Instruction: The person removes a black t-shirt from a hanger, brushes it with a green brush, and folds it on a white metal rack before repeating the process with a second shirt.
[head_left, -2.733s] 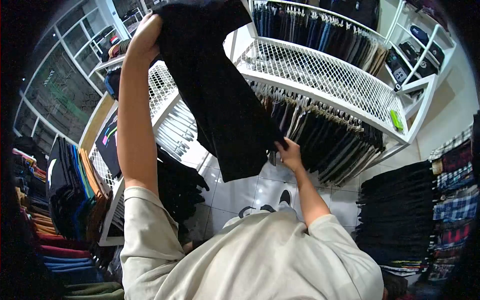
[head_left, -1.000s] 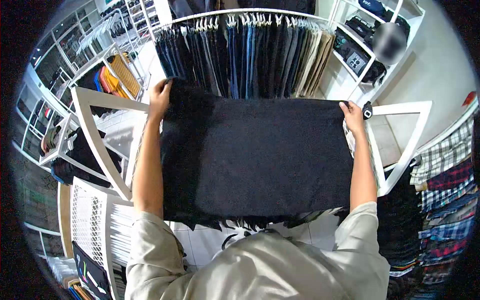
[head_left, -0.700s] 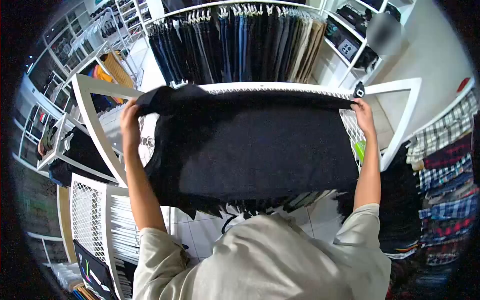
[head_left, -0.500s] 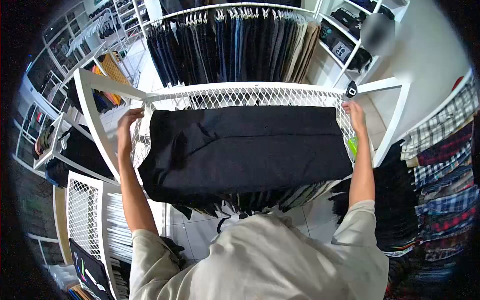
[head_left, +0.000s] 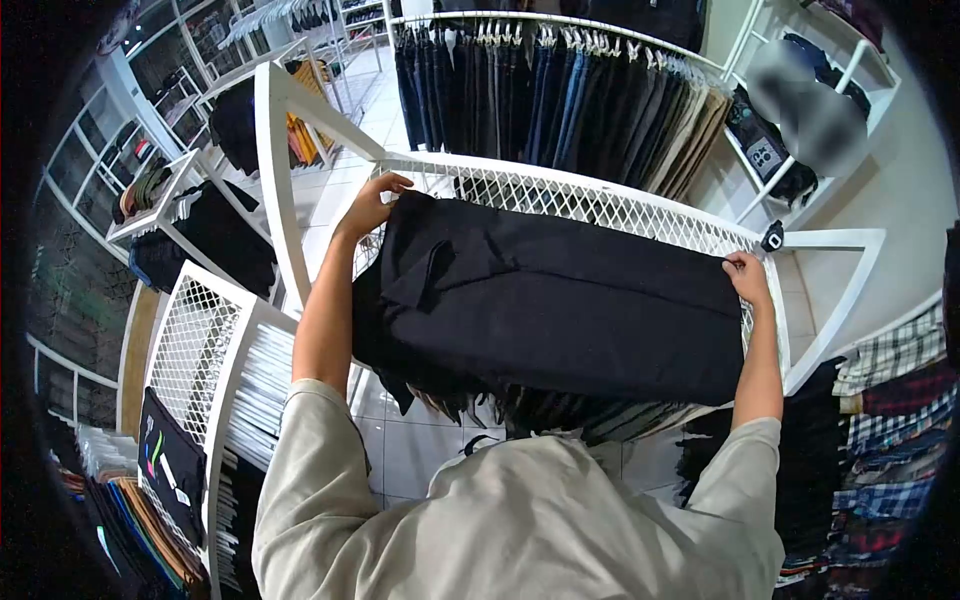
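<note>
A black garment [head_left: 580, 300] lies spread across the white mesh-topped rack [head_left: 620, 205], its long crease running sideways and its left part bunched in a small fold. My left hand [head_left: 375, 205] is at the garment's upper left corner, fingers closed on its edge. At the upper right corner my right hand [head_left: 746, 277] pinches the cloth between thumb and fingers. The garment's near edge hangs over the front of the rack, above other hanging clothes.
Behind the rack, trousers [head_left: 560, 100] hang in a row. To the right are plaid shirts [head_left: 900, 400] and a wall shelf [head_left: 770, 180]. A small black tag device [head_left: 772, 237] sits at the rack's back right corner. At left stands another mesh rack [head_left: 195, 330].
The view has turned, so the rack appears tilted and further right. My left hand has closed on the garment's corner, and my right hand has come onto its right corner.
</note>
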